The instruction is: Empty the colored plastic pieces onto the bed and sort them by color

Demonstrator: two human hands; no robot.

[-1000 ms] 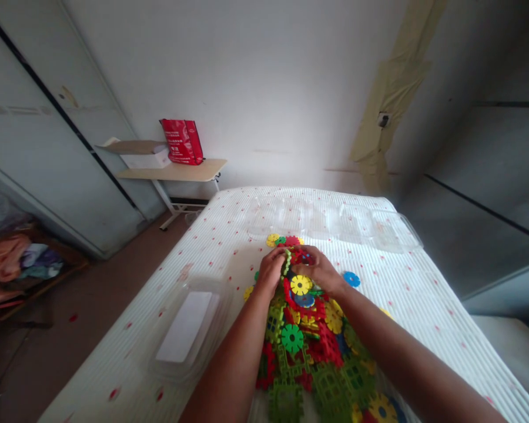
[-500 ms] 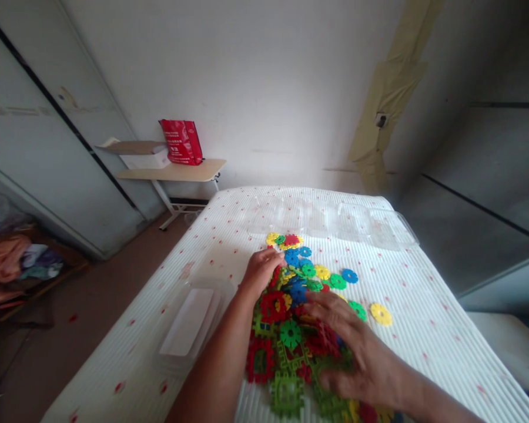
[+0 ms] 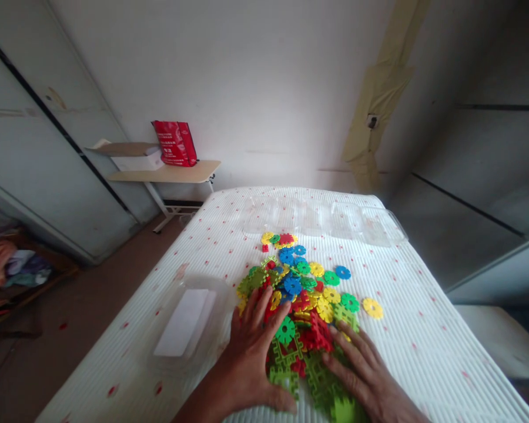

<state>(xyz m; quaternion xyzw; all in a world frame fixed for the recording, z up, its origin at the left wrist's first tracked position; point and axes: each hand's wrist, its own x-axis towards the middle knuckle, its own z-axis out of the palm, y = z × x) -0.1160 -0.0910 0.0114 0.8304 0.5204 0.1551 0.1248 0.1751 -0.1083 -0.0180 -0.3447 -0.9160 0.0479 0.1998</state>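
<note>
Two open palms, left hand (image 3: pixel 251 352) and right hand (image 3: pixel 365 370), are pressed flat on a heap of toothed plastic discs and lattice squares (image 3: pixel 304 282). Print on the red bag (image 3: pixel 175 143) beyond them cannot be read.

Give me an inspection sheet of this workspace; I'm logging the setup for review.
Surface: white ribbed bedcover, red dots.
Job's things: pile of coloured pieces, gears and square frames, mid-bed; one yellow gear apart at right.
Clutter: clear box left of pile; clear tray at far end.
Grippers: left hand and right hand flat, open, on the pile's near edge.
Cables: nothing seen.
Surroundings: side table with red bag; clothes at left.
</note>
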